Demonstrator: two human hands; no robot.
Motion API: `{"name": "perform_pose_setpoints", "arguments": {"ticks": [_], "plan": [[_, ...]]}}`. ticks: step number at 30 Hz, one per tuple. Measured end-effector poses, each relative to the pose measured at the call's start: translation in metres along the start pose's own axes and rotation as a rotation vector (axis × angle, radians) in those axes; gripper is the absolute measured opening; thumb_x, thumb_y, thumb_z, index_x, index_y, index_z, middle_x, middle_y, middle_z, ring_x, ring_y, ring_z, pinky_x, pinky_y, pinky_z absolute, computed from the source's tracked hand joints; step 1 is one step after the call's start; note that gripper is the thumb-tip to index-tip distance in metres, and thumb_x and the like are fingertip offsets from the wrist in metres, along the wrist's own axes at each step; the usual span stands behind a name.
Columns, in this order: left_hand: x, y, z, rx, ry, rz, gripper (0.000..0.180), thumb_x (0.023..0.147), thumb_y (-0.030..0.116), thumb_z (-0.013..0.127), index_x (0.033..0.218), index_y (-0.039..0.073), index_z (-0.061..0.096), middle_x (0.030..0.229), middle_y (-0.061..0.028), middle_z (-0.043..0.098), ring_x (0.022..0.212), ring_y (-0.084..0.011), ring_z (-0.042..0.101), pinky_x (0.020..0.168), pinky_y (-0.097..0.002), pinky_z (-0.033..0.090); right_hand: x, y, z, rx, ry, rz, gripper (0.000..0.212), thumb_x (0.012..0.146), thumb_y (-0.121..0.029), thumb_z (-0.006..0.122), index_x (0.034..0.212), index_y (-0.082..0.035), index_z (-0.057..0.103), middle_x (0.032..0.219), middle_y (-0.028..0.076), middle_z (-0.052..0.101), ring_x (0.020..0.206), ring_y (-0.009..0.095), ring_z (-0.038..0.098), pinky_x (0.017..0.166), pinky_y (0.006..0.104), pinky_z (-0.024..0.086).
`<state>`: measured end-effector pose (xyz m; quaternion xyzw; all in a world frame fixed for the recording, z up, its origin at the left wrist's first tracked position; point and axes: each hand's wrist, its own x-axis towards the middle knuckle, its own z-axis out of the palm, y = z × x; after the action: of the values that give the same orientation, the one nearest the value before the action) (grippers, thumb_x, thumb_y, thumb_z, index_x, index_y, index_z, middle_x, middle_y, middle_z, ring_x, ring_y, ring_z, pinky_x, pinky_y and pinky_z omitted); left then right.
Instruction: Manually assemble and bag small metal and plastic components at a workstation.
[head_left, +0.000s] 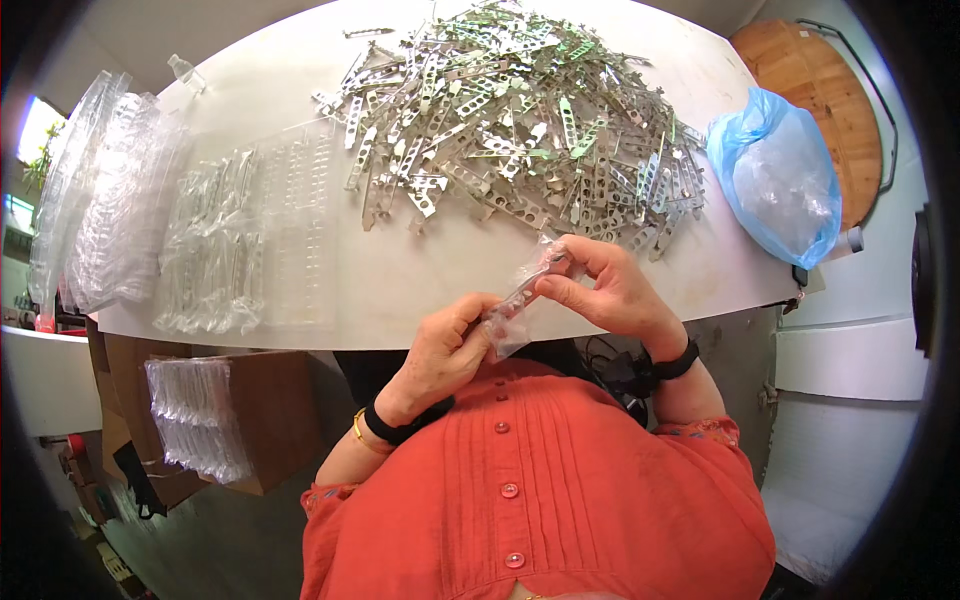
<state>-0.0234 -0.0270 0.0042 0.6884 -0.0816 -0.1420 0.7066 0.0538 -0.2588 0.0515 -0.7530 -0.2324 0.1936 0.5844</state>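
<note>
Between my two hands, just off the table's front edge, is a flat metal strip [522, 294] with a row of holes, wrapped at least partly in a clear plastic bag [512, 338]. My left hand [452, 338] is closed on the lower end of the bag and strip. The thumb and fingers of my right hand [612, 288] pinch the upper end. Beyond them lies a big heap of loose perforated metal strips [520, 130]. To the left, a clear plastic tray [300, 220] holds bagged strips [215, 240] in rows.
Stacked clear trays [125, 200] stand at the table's left end. A blue bag [775, 180] of clear plastic sits at the right edge, near a round wooden board [815, 110]. Below the table at left, a cardboard box [275, 410] holds filled trays [200, 415].
</note>
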Motion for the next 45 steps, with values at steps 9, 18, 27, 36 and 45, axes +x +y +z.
{"name": "perform_pose_setpoints", "arguments": {"ticks": [9,18,27,36,45], "plan": [[0.001,-0.010,-0.001,0.363,0.081,0.251,0.020,0.094,-0.002,0.055,0.112,0.000,0.062,0.086,-0.0118,0.064,0.069,-0.0171,0.063,0.062,-0.0304,0.050,-0.003,-0.010,0.010,0.166,-0.068,0.304,0.013,0.095,-0.013,0.069,0.097,-0.001,0.064,0.077,0.001,0.065,0.066,0.006,0.062,0.056,0.0215,0.050],[0.000,-0.003,-0.001,0.233,0.181,0.227,0.014,0.097,0.008,0.061,0.109,0.001,0.064,0.089,-0.0103,0.066,0.076,-0.0138,0.064,0.067,-0.0287,0.052,-0.007,-0.008,0.007,0.117,-0.027,0.294,0.012,0.096,-0.011,0.068,0.094,-0.001,0.063,0.076,0.004,0.066,0.065,0.007,0.063,0.053,0.0221,0.050],[-0.005,-0.008,-0.017,0.115,0.161,0.131,0.013,0.096,0.004,0.059,0.107,0.000,0.063,0.087,-0.0078,0.067,0.078,-0.0126,0.066,0.070,-0.0279,0.054,-0.011,-0.005,0.014,0.138,-0.028,0.247,0.011,0.096,-0.011,0.068,0.095,-0.001,0.062,0.076,0.005,0.067,0.063,0.008,0.063,0.054,0.0229,0.052],[-0.008,-0.002,-0.016,0.073,-0.026,0.072,0.030,0.094,0.011,0.063,0.121,0.000,0.056,0.095,-0.0100,0.068,0.082,-0.0137,0.067,0.074,-0.0307,0.055,-0.011,-0.005,0.014,0.137,-0.012,0.208,0.010,0.096,-0.010,0.067,0.095,-0.002,0.062,0.073,0.005,0.066,0.059,0.009,0.063,0.053,0.0223,0.051],[-0.007,-0.011,-0.014,-0.051,0.003,0.038,0.018,0.098,0.013,0.062,0.111,0.001,0.066,0.086,-0.0057,0.070,0.078,-0.0072,0.062,0.069,-0.0271,0.052,-0.014,0.000,0.021,0.141,-0.073,0.250,0.009,0.096,-0.009,0.067,0.094,-0.001,0.063,0.072,0.005,0.067,0.060,0.009,0.063,0.054,0.0219,0.051]]}}
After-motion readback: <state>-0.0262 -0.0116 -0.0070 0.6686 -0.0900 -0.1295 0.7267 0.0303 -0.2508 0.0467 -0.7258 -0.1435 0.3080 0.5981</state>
